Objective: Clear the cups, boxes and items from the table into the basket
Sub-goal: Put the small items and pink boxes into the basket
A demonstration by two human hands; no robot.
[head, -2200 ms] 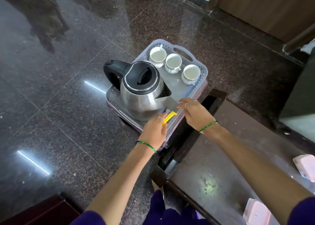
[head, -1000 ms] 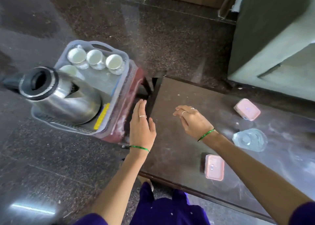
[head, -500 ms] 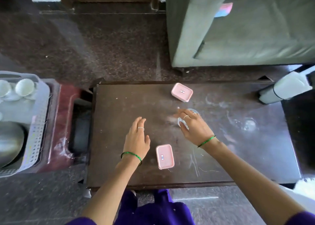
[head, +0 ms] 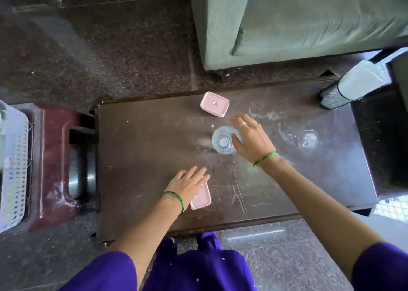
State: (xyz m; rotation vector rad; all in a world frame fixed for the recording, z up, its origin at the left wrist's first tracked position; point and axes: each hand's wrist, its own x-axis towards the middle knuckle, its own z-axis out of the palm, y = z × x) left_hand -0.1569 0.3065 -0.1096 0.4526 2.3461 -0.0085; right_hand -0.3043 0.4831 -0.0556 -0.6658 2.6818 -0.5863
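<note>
The right hand (head: pixel 249 139) curls around the glass (head: pixel 224 139), maybe touching it. The left hand (head: pixel 188 183) lies open and flat over a pink box (head: pixel 202 199), nearer her than the glass.

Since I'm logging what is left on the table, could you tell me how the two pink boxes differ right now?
The far pink box lies fully in view near the table's back edge, untouched; the near pink box sits towards the front edge, partly hidden under the left hand. The far one shows its whole label; the near one's label is partly covered. The far one lies crosswise, the near one roughly lengthwise. Both are pink, rounded, lidded boxes.
</note>
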